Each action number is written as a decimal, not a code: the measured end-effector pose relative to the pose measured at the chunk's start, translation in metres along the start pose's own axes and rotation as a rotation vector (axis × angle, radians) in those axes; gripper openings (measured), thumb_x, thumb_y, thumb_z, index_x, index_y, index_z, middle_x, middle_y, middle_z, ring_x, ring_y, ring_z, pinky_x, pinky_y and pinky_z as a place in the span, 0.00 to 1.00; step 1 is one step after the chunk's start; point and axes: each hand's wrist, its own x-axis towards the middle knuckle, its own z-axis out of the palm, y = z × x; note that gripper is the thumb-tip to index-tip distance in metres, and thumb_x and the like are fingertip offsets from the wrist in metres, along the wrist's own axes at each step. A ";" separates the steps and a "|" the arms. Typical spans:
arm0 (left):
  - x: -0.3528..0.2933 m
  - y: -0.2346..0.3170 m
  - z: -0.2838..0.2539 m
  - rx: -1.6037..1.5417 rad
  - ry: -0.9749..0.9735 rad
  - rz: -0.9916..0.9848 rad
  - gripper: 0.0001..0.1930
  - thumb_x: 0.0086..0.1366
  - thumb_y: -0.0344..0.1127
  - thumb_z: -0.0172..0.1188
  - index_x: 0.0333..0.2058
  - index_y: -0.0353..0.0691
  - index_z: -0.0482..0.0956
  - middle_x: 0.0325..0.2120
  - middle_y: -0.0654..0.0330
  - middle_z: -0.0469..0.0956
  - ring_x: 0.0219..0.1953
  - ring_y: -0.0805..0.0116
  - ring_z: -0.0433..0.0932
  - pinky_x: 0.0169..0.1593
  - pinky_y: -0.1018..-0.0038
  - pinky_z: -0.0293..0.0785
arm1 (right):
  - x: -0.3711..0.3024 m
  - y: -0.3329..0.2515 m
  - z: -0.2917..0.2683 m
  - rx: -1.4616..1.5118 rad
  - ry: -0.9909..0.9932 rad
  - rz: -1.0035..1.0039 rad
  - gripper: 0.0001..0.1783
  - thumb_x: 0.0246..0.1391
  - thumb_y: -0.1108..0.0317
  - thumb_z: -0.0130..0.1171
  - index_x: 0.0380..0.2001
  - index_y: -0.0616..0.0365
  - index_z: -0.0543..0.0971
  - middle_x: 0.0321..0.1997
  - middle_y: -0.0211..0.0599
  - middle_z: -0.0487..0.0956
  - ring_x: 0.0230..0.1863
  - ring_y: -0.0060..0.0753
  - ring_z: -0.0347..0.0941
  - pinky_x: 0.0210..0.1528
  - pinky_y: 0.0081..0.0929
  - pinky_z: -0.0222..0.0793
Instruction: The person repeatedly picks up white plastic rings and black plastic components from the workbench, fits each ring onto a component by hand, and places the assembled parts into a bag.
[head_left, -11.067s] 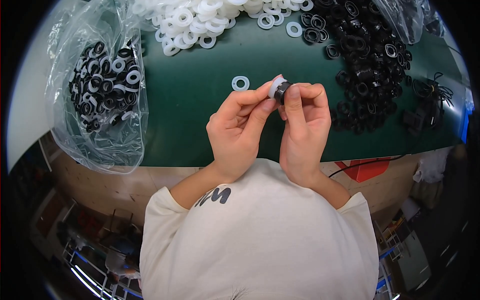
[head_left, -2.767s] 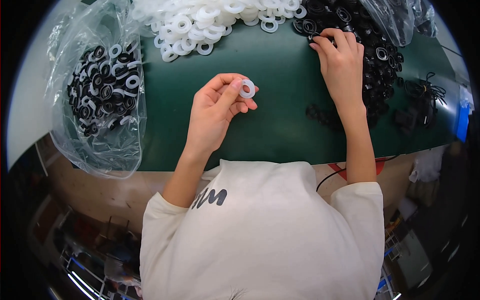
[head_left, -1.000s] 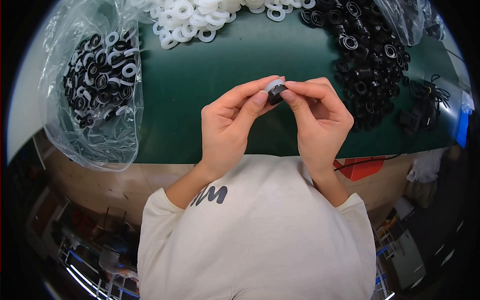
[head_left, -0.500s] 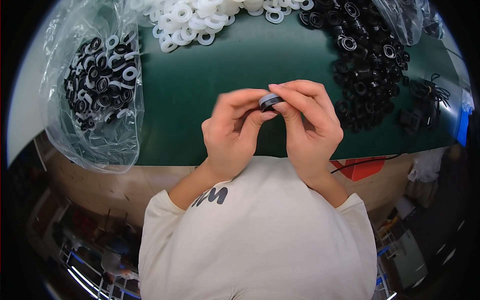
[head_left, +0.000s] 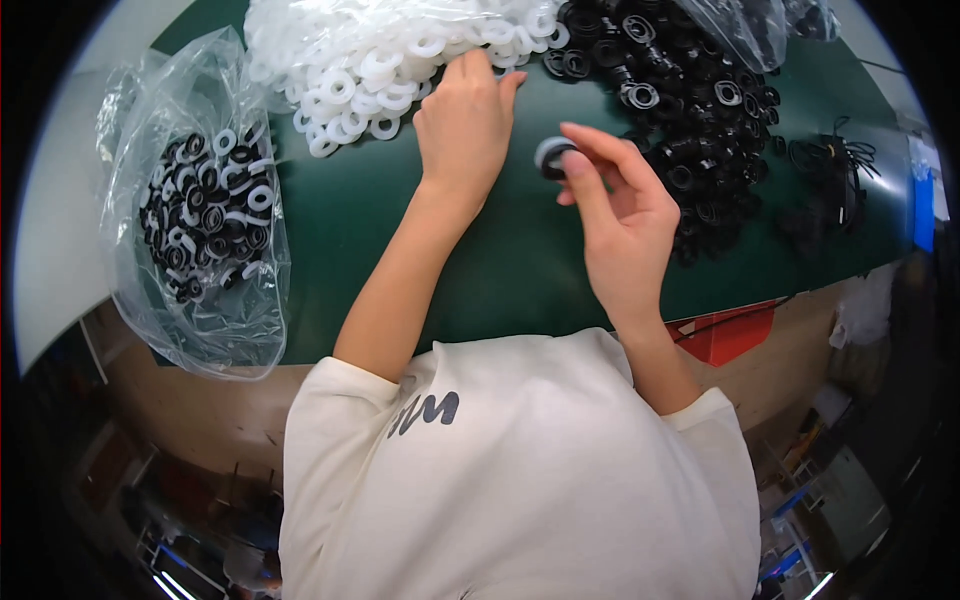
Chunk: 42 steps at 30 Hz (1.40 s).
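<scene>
A small ring with a white layer and a black layer [head_left: 553, 158] is pinched between the thumb and fingers of my right hand [head_left: 625, 205], above the middle of the table. My left hand [head_left: 465, 125] reaches forward to the near edge of a heap of white washers [head_left: 370, 75]. Its thumb stands apart from the curled fingers, whose tips are hidden beneath the hand. Right of the heap lies a spread of black ring-shaped parts [head_left: 690, 145], close beyond my right hand.
At the left, a clear plastic bag [head_left: 245, 320] holds many joined black-and-white rings [head_left: 210, 215]. Another clear bag [head_left: 745, 30] lies at the far right, and a black cable bundle [head_left: 835, 160] near the right edge of the green table [head_left: 345, 260]. Below is a red object [head_left: 735, 335].
My left hand has let go of the black-and-white ring and moved forward to the white washers. My right hand keeps the ring, now tilted and slightly farther forward. The view has shifted.
</scene>
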 end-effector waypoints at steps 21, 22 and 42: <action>-0.043 -0.017 -0.070 -1.170 -0.220 -0.595 0.09 0.60 0.25 0.57 0.38 0.25 0.75 0.33 0.55 0.78 0.34 0.71 0.78 0.39 0.78 0.77 | 0.072 0.029 -0.039 -0.750 -0.094 -0.409 0.10 0.44 0.82 0.56 0.33 0.61 0.78 0.44 0.39 0.70 0.27 0.30 0.75 0.30 0.22 0.73; -0.046 -0.016 -0.073 -1.237 -0.226 -0.625 0.09 0.60 0.24 0.57 0.39 0.25 0.75 0.34 0.54 0.78 0.34 0.71 0.78 0.39 0.78 0.77 | 0.066 0.022 -0.039 -0.587 -0.059 -0.287 0.09 0.45 0.82 0.57 0.33 0.62 0.78 0.41 0.38 0.71 0.26 0.28 0.75 0.28 0.20 0.73; -0.066 0.018 -0.104 -1.073 -0.210 -0.387 0.10 0.61 0.22 0.53 0.41 0.32 0.78 0.29 0.59 0.78 0.30 0.78 0.74 0.33 0.82 0.71 | -0.019 -0.003 0.012 -0.091 -0.051 -0.181 0.08 0.42 0.86 0.60 0.28 0.64 0.79 0.29 0.33 0.74 0.26 0.20 0.71 0.24 0.14 0.68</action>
